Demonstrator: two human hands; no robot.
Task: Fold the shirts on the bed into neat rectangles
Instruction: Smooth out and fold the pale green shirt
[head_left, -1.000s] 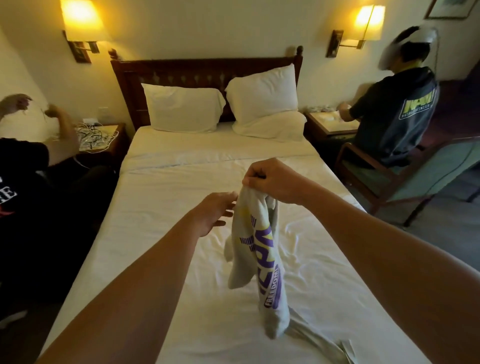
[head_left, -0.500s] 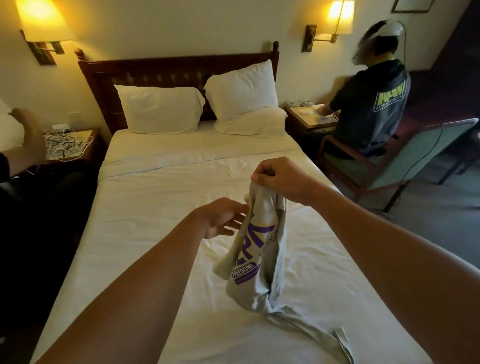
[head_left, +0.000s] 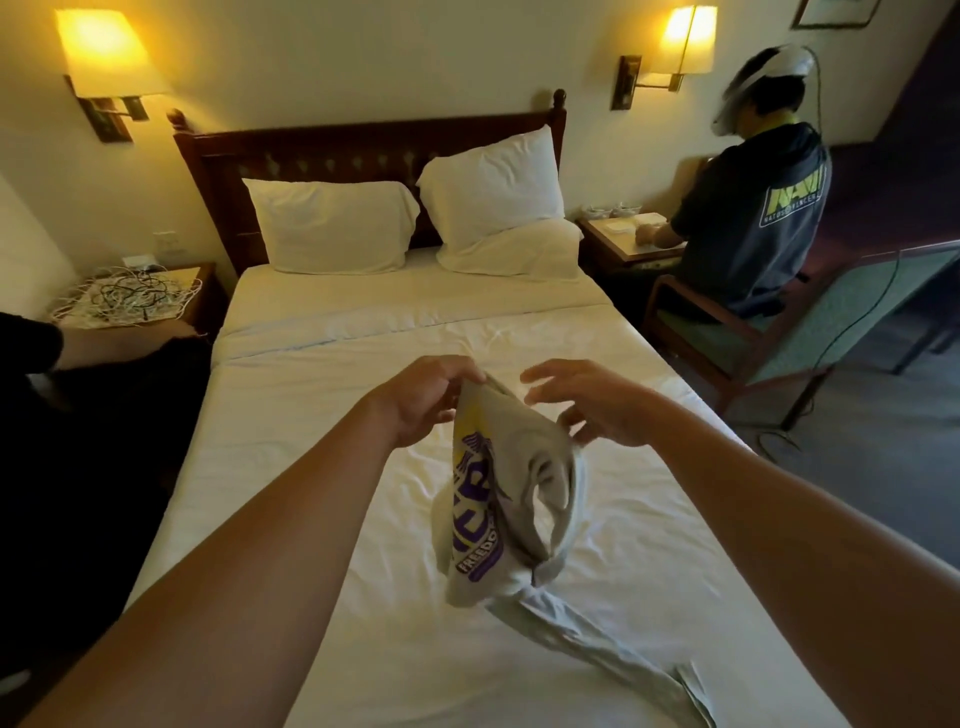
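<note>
While a tangle of black and white cables (head_left: 127, 296) is seen on the wooden nightstand at the left edge, the white-sheeted bed (head_left: 322, 447) fills the centre of the frame. A bunched grey cotton shirt with purple and yellow print (head_left: 498, 499) is held above the sheet at centre, its top edge pinched by the left hand (head_left: 423, 397). To its right, the right hand (head_left: 597, 405) is spread, only its thumb and lower fingers touching the cloth. At upper right, a seated person in a dark jacket (head_left: 753, 218) is seen.
</note>
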